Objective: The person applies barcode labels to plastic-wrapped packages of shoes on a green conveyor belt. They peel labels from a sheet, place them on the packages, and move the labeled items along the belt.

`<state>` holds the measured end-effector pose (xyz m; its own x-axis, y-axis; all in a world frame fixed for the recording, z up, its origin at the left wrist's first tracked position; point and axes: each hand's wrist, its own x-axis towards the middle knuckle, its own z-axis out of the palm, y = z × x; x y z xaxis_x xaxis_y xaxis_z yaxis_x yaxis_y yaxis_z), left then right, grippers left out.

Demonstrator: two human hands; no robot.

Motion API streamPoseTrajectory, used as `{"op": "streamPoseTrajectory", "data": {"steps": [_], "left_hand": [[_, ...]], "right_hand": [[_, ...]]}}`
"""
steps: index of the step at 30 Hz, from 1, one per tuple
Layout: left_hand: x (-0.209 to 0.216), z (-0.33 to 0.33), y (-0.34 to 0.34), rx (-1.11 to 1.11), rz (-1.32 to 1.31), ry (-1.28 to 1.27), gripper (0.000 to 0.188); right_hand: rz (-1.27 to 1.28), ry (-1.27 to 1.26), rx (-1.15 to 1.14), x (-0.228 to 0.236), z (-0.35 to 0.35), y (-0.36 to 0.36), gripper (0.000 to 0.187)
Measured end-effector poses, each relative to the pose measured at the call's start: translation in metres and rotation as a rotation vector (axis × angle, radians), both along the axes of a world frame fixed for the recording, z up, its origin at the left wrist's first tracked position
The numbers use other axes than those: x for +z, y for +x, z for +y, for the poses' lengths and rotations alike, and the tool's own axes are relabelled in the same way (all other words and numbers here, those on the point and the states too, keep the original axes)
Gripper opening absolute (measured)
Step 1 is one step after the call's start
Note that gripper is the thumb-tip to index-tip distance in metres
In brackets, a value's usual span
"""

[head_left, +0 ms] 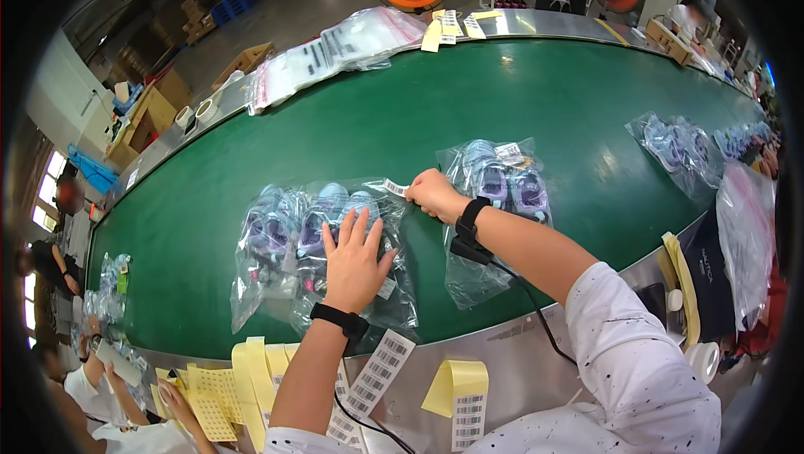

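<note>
My left hand (pixel 354 265) lies flat with fingers spread on a clear plastic bag (pixel 394 291) that holds blue and purple shoes (pixel 316 226). Beside it, overlapping on the left, is another bagged pair (pixel 270 224). My right hand (pixel 437 194) pinches a small white barcode label (pixel 395 188) over the far right corner of the bag under my left hand. Just past my right wrist sits a further bag of shoes (pixel 496 182), which has a white label (pixel 509 153) on it; my forearm partly covers it.
The bags rest on a green belt (pixel 536 90) with a metal edge. Sheets of barcode labels (pixel 378 373) and yellow backing strips (pixel 251 370) lie along the near edge. Clear bags (pixel 335 52) are stacked at the far side. More bagged shoes (pixel 677 148) are at right. Co-workers sit at left.
</note>
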<state>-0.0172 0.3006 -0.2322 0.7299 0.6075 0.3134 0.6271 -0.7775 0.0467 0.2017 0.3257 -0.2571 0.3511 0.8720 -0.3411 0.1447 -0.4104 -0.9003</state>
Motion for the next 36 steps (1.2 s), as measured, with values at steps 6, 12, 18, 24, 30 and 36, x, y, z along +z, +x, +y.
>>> {"op": "streamPoseTrajectory", "data": {"steps": [6,12,18,24,30,36], "left_hand": [[0.002,0.001,-0.005,0.003,0.023,0.006,0.051],[-0.001,0.005,-0.015,-0.004,0.036,0.033,0.041],[-0.011,0.020,-0.013,0.062,0.078,0.094,0.042],[0.035,0.019,-0.017,0.264,0.064,-0.070,0.057],[0.166,-0.126,-0.065,-0.091,0.098,-0.838,0.040],[0.112,-0.230,-0.094,-0.172,-0.210,-0.893,0.044]], "right_hand": [[-0.639,0.080,0.179,-0.010,0.012,-0.013,0.036],[-0.784,0.051,0.257,0.015,0.001,-0.005,0.025],[0.003,0.150,0.428,0.056,-0.077,-0.008,0.025],[-0.061,0.231,0.778,0.102,-0.183,-0.020,0.029],[-0.016,0.245,0.750,0.105,-0.277,-0.004,0.030],[0.122,0.212,0.702,0.113,-0.293,-0.021,0.026]]}}
